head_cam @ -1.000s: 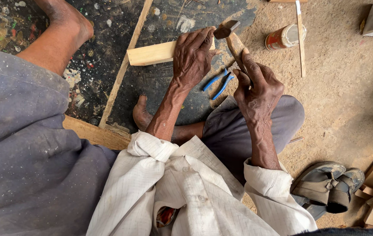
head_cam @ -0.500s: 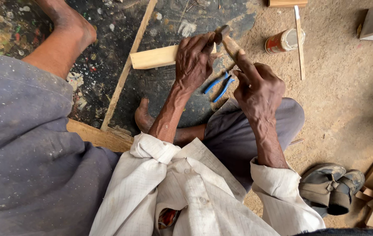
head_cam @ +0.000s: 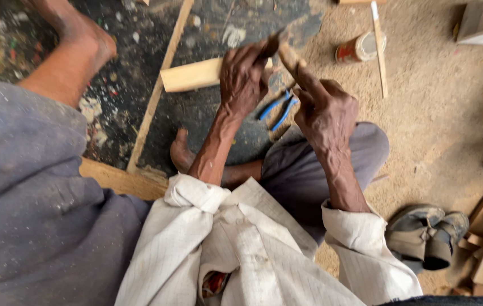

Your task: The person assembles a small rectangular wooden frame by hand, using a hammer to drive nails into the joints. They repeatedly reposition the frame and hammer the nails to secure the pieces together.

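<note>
Near the top centre, the left hand (head_cam: 244, 76) clamps the wooden block (head_cam: 193, 75) while the right hand (head_cam: 323, 107) grips a chisel-like tool (head_cam: 288, 55), trimming; next stroke needs a firm hold

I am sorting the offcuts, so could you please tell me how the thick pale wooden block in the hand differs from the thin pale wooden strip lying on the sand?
The thick pale wooden block is short and stout; the thin pale wooden strip is long and slender. The block is gripped by the left hand above the dark board, while the strip lies untouched on the sandy floor, beside a small red tin. The block lies crosswise; the strip points away. Both are light, bare wood.
</note>
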`<state>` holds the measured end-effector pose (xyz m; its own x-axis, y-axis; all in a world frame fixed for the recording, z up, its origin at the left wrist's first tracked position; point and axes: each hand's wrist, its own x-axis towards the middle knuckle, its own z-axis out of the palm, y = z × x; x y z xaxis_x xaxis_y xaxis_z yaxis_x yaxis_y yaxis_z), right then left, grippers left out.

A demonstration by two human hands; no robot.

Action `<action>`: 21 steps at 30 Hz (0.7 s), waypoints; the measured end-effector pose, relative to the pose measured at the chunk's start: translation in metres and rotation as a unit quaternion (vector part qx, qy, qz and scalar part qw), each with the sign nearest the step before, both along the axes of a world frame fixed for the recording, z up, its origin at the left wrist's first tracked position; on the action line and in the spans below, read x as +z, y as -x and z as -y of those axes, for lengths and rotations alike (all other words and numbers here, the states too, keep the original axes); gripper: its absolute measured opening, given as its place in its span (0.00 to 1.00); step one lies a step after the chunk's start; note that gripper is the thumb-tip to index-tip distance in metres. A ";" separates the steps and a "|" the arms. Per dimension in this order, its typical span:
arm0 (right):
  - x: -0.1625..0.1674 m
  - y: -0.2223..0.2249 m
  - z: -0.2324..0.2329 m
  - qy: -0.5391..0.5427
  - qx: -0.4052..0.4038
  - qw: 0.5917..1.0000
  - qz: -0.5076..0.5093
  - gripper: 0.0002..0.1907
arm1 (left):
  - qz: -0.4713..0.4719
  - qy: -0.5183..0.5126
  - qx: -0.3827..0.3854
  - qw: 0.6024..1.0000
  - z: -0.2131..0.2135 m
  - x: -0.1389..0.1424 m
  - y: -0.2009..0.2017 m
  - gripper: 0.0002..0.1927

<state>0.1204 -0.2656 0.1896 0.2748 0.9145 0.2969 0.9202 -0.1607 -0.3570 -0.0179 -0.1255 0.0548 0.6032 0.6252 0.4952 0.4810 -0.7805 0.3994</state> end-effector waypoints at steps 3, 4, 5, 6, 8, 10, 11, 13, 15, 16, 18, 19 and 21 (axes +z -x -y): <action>0.002 -0.001 0.002 -0.087 0.026 0.995 -0.031 0.28 | 0.006 0.012 -0.001 1.000 0.001 0.002 0.000 0.20; 0.002 0.000 0.003 -0.125 0.033 0.990 -0.058 0.27 | 0.002 0.025 0.003 1.000 0.001 0.002 -0.001 0.19; 0.001 0.001 0.005 -0.070 0.022 0.996 -0.045 0.28 | -0.001 0.036 0.006 0.999 0.002 0.001 -0.001 0.18; 0.000 0.000 0.005 -0.023 0.015 0.999 -0.031 0.29 | -0.003 0.039 0.010 0.999 0.001 0.001 -0.002 0.17; -0.003 0.000 0.004 -0.003 0.006 1.000 -0.005 0.29 | -0.009 0.046 0.003 0.999 0.000 0.000 -0.003 0.15; -0.005 0.000 0.003 -0.045 0.011 0.999 0.021 0.27 | -0.004 0.027 0.003 1.000 -0.002 -0.001 -0.003 0.16; -0.005 0.000 0.002 -0.046 0.013 0.999 0.023 0.25 | 0.001 0.017 0.000 1.000 -0.002 -0.001 -0.002 0.18; -0.004 0.000 0.000 -0.042 0.014 0.999 0.027 0.22 | 0.003 0.023 -0.005 1.000 0.000 -0.003 -0.001 0.20; -0.002 -0.001 -0.001 0.026 0.002 0.999 0.024 0.24 | 0.004 0.030 -0.010 1.000 -0.001 -0.006 -0.001 0.22; -0.002 -0.002 0.000 0.055 -0.002 0.998 0.024 0.25 | -0.004 0.016 -0.007 1.000 -0.002 -0.009 -0.002 0.21; -0.001 -0.002 0.000 -0.051 0.004 0.999 0.009 0.23 | -0.024 -0.002 0.007 1.000 -0.004 -0.014 -0.003 0.20; -0.001 -0.002 0.001 -0.095 0.005 0.995 -0.001 0.22 | -0.023 0.004 0.009 1.000 -0.005 -0.017 -0.003 0.23; -0.002 -0.003 0.002 -0.115 0.023 0.993 -0.012 0.21 | -0.019 0.004 0.013 1.000 -0.011 -0.021 -0.003 0.30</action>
